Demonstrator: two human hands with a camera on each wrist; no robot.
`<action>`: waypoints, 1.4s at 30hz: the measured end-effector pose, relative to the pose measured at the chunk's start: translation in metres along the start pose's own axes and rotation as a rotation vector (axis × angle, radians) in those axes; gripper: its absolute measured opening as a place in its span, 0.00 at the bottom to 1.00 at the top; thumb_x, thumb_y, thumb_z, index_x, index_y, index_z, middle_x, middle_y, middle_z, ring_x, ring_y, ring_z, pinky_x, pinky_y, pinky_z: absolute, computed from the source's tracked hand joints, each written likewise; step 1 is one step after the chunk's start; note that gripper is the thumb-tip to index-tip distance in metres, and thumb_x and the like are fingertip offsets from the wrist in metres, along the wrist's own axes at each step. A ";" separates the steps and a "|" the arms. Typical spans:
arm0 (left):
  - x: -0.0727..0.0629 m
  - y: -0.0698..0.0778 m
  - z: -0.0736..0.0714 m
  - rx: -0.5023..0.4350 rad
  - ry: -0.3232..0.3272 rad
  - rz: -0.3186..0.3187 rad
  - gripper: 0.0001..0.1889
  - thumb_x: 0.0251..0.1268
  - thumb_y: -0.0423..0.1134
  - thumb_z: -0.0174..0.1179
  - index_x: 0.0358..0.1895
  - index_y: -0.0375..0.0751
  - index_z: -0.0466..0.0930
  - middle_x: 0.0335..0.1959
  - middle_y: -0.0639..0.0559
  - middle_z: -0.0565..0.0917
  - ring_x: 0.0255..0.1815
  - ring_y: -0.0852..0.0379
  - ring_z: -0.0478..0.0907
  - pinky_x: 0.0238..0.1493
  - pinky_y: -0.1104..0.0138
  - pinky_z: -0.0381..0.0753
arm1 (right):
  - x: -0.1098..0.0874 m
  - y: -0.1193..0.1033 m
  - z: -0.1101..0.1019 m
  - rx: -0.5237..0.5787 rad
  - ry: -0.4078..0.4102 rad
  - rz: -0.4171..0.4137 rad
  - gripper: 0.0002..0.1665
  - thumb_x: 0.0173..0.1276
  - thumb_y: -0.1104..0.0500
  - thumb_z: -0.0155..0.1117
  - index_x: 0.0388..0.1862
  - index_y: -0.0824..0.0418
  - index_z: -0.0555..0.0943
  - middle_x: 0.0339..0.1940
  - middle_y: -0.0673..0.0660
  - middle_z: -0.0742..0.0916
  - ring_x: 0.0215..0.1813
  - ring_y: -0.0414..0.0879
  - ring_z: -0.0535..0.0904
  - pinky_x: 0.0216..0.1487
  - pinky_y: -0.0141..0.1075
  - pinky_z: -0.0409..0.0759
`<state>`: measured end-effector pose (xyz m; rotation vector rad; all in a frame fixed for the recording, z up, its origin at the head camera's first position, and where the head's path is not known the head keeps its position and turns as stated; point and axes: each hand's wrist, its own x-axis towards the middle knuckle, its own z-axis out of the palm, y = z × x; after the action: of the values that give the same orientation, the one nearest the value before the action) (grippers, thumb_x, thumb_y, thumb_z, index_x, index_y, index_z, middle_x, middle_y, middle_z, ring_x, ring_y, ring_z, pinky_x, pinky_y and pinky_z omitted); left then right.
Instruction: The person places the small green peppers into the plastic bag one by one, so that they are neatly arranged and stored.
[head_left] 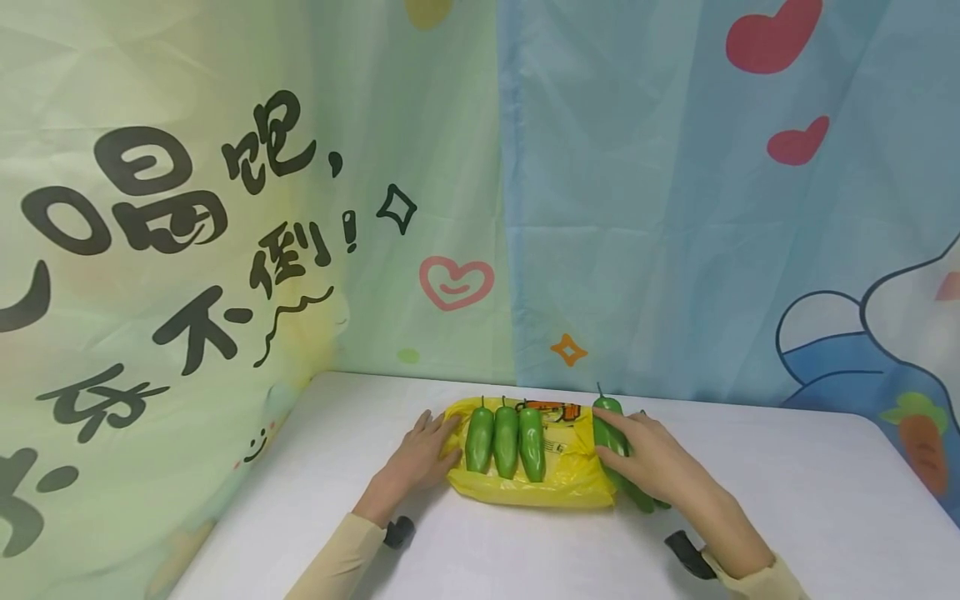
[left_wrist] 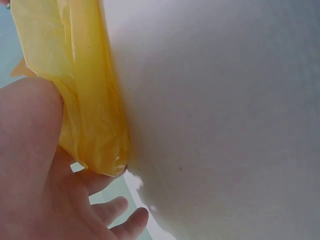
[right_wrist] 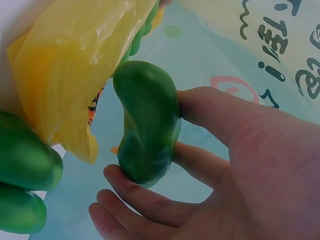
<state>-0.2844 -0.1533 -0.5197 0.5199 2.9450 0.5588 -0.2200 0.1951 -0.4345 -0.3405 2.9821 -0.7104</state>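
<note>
A yellow plastic bag (head_left: 570, 492) lies on the white table with three green peppers (head_left: 507, 442) side by side on it. At the bag's left end my left hand (head_left: 416, 454) grips the edge, the plastic between thumb and fingers. The left wrist view shows the bag's folded end (left_wrist: 95, 125) there. My right hand (head_left: 656, 458) holds another green pepper (right_wrist: 147, 120) between thumb and fingers, at the bag's right end. Beside it, more green peppers (right_wrist: 25, 155) lie on the table, partly hidden by that hand in the head view.
The white table (head_left: 787, 483) reaches back to a printed cloth backdrop (head_left: 600, 167). A second printed cloth (head_left: 150, 333) hangs along the left side. Dark wrist straps (head_left: 690, 557) sit at both cuffs.
</note>
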 end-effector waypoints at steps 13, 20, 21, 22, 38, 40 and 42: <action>-0.001 0.001 -0.001 -0.002 0.000 -0.002 0.30 0.76 0.48 0.53 0.77 0.45 0.62 0.77 0.36 0.64 0.81 0.31 0.50 0.78 0.39 0.58 | 0.007 -0.008 0.002 0.019 -0.002 -0.021 0.35 0.71 0.50 0.65 0.74 0.56 0.70 0.62 0.72 0.81 0.62 0.67 0.77 0.56 0.63 0.80; -0.001 0.000 -0.001 0.004 -0.003 0.000 0.30 0.76 0.49 0.53 0.77 0.45 0.62 0.77 0.37 0.64 0.81 0.31 0.50 0.78 0.39 0.57 | 0.015 -0.012 0.006 -0.003 -0.009 -0.029 0.35 0.70 0.49 0.66 0.74 0.56 0.71 0.61 0.70 0.82 0.60 0.66 0.78 0.56 0.63 0.80; -0.001 0.000 -0.001 0.005 -0.003 0.001 0.30 0.76 0.49 0.53 0.77 0.45 0.62 0.77 0.37 0.64 0.81 0.31 0.50 0.78 0.39 0.57 | 0.017 -0.012 0.007 -0.006 -0.011 -0.029 0.35 0.71 0.49 0.66 0.74 0.56 0.71 0.61 0.70 0.82 0.60 0.66 0.78 0.56 0.63 0.80; -0.001 0.000 -0.001 0.006 -0.003 0.002 0.31 0.76 0.49 0.53 0.77 0.45 0.62 0.77 0.37 0.64 0.81 0.31 0.50 0.78 0.39 0.57 | 0.018 -0.012 0.008 -0.009 -0.012 -0.028 0.35 0.71 0.49 0.66 0.74 0.56 0.71 0.61 0.69 0.82 0.60 0.66 0.78 0.56 0.63 0.80; 0.000 0.001 -0.001 0.003 0.001 0.010 0.31 0.76 0.49 0.53 0.77 0.45 0.62 0.77 0.37 0.64 0.80 0.31 0.51 0.78 0.39 0.58 | 0.034 -0.016 0.021 0.008 -0.041 -0.030 0.34 0.72 0.51 0.64 0.75 0.54 0.70 0.62 0.67 0.81 0.62 0.63 0.77 0.59 0.60 0.79; 0.000 0.001 -0.001 0.005 -0.003 0.005 0.31 0.76 0.49 0.52 0.77 0.45 0.62 0.77 0.37 0.64 0.81 0.31 0.50 0.78 0.39 0.58 | 0.037 -0.017 0.022 0.009 -0.048 -0.027 0.34 0.72 0.50 0.64 0.75 0.54 0.70 0.62 0.67 0.81 0.62 0.63 0.77 0.59 0.60 0.79; 0.000 0.001 -0.001 0.004 -0.007 -0.001 0.31 0.76 0.49 0.53 0.77 0.45 0.62 0.77 0.37 0.64 0.81 0.31 0.50 0.78 0.40 0.58 | 0.040 -0.019 0.023 0.009 -0.055 -0.017 0.34 0.72 0.50 0.63 0.75 0.54 0.70 0.62 0.67 0.81 0.62 0.63 0.77 0.59 0.60 0.79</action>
<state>-0.2838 -0.1525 -0.5186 0.5200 2.9403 0.5498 -0.2527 0.1595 -0.4471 -0.3789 2.9271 -0.7039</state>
